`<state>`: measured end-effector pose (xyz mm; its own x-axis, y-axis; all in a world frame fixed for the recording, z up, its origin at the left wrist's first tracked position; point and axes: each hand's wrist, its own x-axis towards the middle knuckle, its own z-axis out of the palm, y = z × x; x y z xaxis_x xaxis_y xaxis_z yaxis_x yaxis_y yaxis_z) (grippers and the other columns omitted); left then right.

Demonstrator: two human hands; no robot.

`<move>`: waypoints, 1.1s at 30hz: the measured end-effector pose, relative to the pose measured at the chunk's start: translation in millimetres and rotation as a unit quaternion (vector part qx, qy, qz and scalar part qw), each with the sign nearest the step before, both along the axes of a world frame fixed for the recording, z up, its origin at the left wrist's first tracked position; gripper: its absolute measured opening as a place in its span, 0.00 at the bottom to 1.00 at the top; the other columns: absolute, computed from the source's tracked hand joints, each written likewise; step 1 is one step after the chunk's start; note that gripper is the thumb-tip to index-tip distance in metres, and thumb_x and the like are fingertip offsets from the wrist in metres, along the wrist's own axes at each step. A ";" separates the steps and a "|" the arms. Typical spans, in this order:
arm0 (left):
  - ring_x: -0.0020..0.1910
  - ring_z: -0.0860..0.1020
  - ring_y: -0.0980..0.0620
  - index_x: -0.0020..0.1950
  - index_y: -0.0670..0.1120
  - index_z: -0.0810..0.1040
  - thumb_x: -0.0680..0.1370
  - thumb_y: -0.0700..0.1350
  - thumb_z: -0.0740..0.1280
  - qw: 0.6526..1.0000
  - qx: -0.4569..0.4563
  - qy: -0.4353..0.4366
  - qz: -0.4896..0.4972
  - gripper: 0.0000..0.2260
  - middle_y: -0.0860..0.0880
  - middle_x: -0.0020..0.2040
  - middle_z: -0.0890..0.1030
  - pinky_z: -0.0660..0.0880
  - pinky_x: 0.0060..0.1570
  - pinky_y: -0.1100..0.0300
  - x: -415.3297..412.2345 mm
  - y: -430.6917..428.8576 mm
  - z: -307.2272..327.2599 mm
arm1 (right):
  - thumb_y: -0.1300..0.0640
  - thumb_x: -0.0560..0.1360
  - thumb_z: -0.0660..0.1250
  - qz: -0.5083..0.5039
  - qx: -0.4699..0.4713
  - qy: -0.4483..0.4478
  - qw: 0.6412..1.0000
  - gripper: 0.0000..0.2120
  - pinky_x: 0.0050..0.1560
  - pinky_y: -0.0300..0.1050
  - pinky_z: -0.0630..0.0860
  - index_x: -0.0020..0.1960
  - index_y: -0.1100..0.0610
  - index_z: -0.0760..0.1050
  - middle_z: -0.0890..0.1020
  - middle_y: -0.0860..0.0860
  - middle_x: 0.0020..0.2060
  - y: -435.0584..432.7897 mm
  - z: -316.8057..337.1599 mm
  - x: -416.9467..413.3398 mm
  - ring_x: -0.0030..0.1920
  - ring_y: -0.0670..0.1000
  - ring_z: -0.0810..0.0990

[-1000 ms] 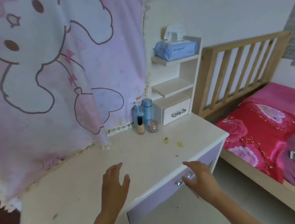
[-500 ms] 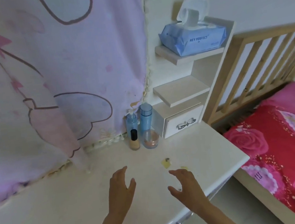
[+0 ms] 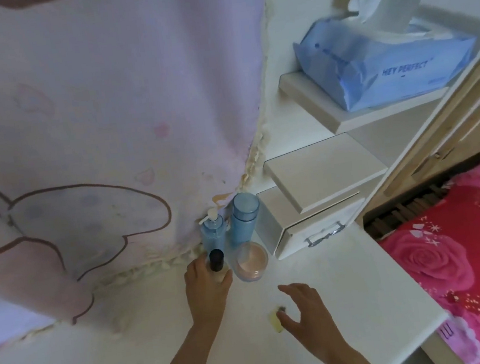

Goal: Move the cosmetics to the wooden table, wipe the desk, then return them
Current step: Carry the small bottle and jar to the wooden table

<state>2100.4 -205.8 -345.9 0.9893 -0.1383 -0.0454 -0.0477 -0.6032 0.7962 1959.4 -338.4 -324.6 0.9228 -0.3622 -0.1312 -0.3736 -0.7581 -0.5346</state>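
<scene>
Several cosmetics stand at the back of the white desk (image 3: 351,283): a blue pump bottle (image 3: 213,233), a taller blue bottle (image 3: 245,219), a small bottle with a black cap (image 3: 217,261) and a round jar of pinkish cream (image 3: 251,261). My left hand (image 3: 207,285) reaches the black-capped bottle, fingers curling round its base. My right hand (image 3: 304,310) hovers open over the desk, right of the left, above a small yellow scrap (image 3: 275,322).
A pink cartoon-print cloth (image 3: 89,124) hangs over the desk's back left. White shelves (image 3: 321,168) with a small drawer (image 3: 314,233) stand at the right; a blue tissue pack (image 3: 385,67) lies on top. A bed with red floral bedding (image 3: 469,259) adjoins the desk.
I have leaned in closer. My left hand moved forward from mid-desk to the black-capped bottle and closed round it. My right hand moved forward over the yellow scrap.
</scene>
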 end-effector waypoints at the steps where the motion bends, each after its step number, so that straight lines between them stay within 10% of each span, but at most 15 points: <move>1: 0.57 0.72 0.41 0.59 0.38 0.73 0.67 0.41 0.74 1.000 0.021 0.000 -0.002 0.22 0.39 0.56 0.76 0.67 0.58 0.54 1.3 -3.4 -2.7 | 0.51 0.75 0.64 0.006 0.003 -0.003 1.000 0.23 0.61 0.31 0.60 0.68 0.48 0.64 0.68 0.47 0.65 -0.5 -1.2 7.7 0.64 0.46 0.64; 8: 0.57 0.72 0.44 0.59 0.41 0.73 0.70 0.44 0.70 0.996 0.066 0.030 0.042 0.19 0.42 0.56 0.76 0.67 0.56 0.58 1.3 -12.8 -5.0 | 0.52 0.73 0.66 0.050 0.002 -0.022 0.998 0.30 0.64 0.43 0.66 0.71 0.52 0.59 0.62 0.53 0.69 -3.0 -13.3 62.0 0.68 0.53 0.63; 13: 0.56 0.73 0.47 0.63 0.45 0.71 0.73 0.46 0.68 0.996 0.041 0.055 0.050 0.20 0.46 0.58 0.76 0.67 0.51 0.61 -13.5 -4.3 -5.9 | 0.61 0.61 0.78 0.045 -0.037 -0.071 0.996 0.31 0.51 0.58 0.76 0.61 0.64 0.73 0.75 0.66 0.57 -3.6 -25.6 82.9 0.54 0.68 0.76; 23: 0.52 0.75 0.49 0.57 0.47 0.72 0.72 0.47 0.69 0.987 0.033 0.082 0.137 0.15 0.49 0.52 0.77 0.71 0.50 0.61 -58.7 37.0 5.8 | 0.59 0.62 0.77 0.038 0.067 -0.054 0.996 0.31 0.57 0.52 0.69 0.62 0.61 0.70 0.73 0.61 0.57 -10.1 -39.8 109.9 0.58 0.62 0.70; 33: 0.44 0.76 0.52 0.48 0.48 0.73 0.70 0.44 0.71 0.953 -0.027 0.026 0.300 0.10 0.50 0.44 0.78 0.74 0.47 0.57 -130.3 52.4 23.2 | 0.59 0.62 0.74 0.304 0.164 -0.084 0.935 0.23 0.51 0.46 0.74 0.55 0.60 0.74 0.75 0.56 0.49 22.0 -7.3 77.6 0.49 0.54 0.75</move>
<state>1970.1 -153.4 -322.7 0.8873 0.4490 -0.1050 0.3334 -0.4674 0.8188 2037.0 -316.5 -332.0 0.9625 0.2704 0.0230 0.1840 -0.5878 -0.7878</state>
